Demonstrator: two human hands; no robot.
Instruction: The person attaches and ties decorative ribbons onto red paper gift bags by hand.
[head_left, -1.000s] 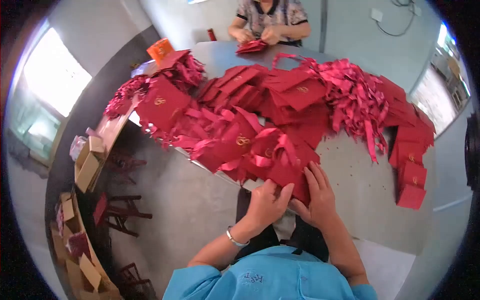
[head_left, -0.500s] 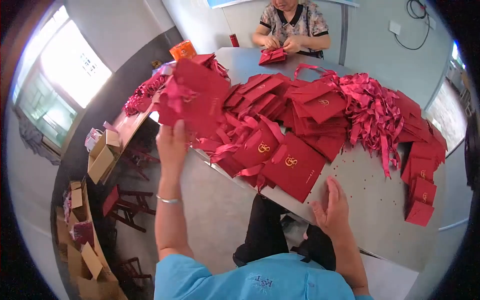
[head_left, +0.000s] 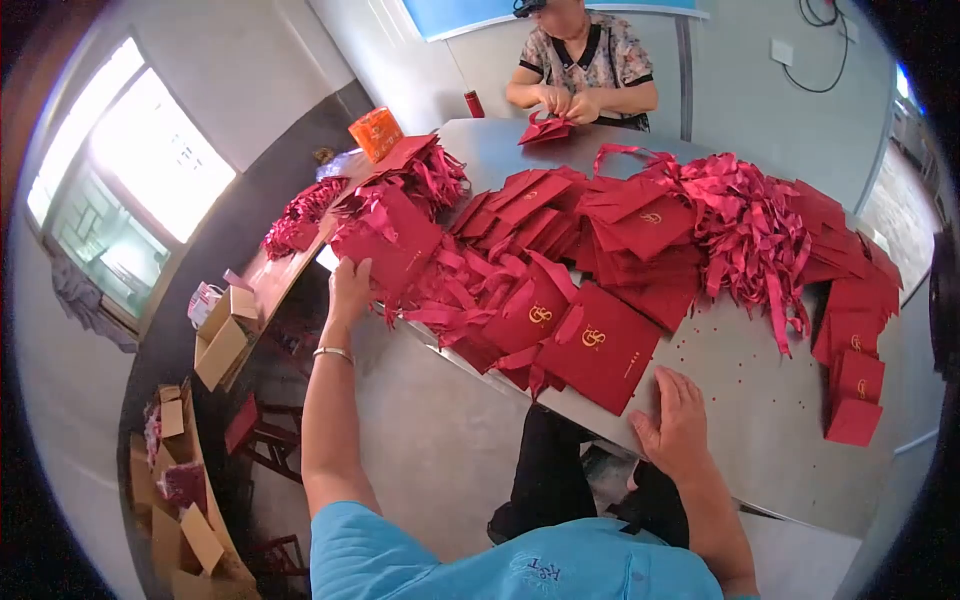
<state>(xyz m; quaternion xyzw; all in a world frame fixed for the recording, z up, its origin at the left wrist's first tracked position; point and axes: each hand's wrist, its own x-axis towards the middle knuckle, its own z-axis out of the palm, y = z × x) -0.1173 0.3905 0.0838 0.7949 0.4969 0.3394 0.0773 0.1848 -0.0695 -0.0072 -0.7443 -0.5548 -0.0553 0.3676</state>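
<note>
At the table's left edge, my left hand (head_left: 349, 291) has its fingers closed on the lower left corner of a flat red gift bag (head_left: 402, 245). A pink ribbon lies over the bag, which is low over or on the other bags there. My right hand (head_left: 677, 423) rests open at the near table edge, holding nothing. Just beyond it lies a large red bag (head_left: 600, 350) with a gold emblem. Beside that sits a smaller red bag (head_left: 530, 310) with pink ribbon handles.
Piles of red bags (head_left: 645, 225) and a heap of pink ribbons (head_left: 745, 225) cover much of the metal table (head_left: 740, 430). Across it, a person (head_left: 580, 85) handles a red bag (head_left: 545, 128). An orange package (head_left: 376, 133), cardboard boxes (head_left: 222, 350) and a stool (head_left: 265, 432) are leftward.
My left hand has lowered the red gift bag from above the table onto or close over the pile at the left. My right hand stays at the table edge. The view has shifted slightly.
</note>
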